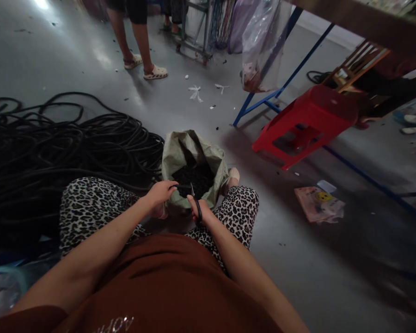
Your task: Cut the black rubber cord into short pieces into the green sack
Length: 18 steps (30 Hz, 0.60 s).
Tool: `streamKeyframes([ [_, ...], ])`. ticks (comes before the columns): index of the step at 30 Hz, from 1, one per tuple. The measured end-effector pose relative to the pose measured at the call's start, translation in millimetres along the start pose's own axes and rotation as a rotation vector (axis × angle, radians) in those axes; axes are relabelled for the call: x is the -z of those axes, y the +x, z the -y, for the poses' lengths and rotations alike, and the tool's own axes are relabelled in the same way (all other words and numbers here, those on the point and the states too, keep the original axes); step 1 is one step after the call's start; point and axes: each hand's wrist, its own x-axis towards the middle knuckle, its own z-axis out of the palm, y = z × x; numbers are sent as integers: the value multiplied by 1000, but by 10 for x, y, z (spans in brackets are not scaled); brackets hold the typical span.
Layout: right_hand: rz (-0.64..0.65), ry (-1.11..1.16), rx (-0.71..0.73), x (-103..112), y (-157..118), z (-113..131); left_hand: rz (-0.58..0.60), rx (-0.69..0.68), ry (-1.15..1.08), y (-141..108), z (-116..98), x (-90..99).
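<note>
Between my knees stands an open pale green sack with small black pieces inside. My left hand grips a black cord near its end, at the sack's left rim. The cord's tip reaches over the sack's opening. My right hand is closed around the dark handles of scissors, whose blades point up at the cord's tip. Whether the blades touch the cord is too small to tell. A large heap of black cord lies on the floor to the left.
A red stool lies tilted at the right, beside a table's blue legs. A person's legs stand beyond the sack. Papers lie on the floor at right, a tub at lower left.
</note>
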Motion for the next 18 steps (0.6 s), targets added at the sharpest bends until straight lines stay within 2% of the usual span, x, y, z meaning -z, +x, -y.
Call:
streamKeyframes([
  [9,2,-10,-9,-3,-16,-8,27,14,90,12,17,1],
  [18,12,-8,9,-2,-19,-15,14,52,74,20,31,13],
])
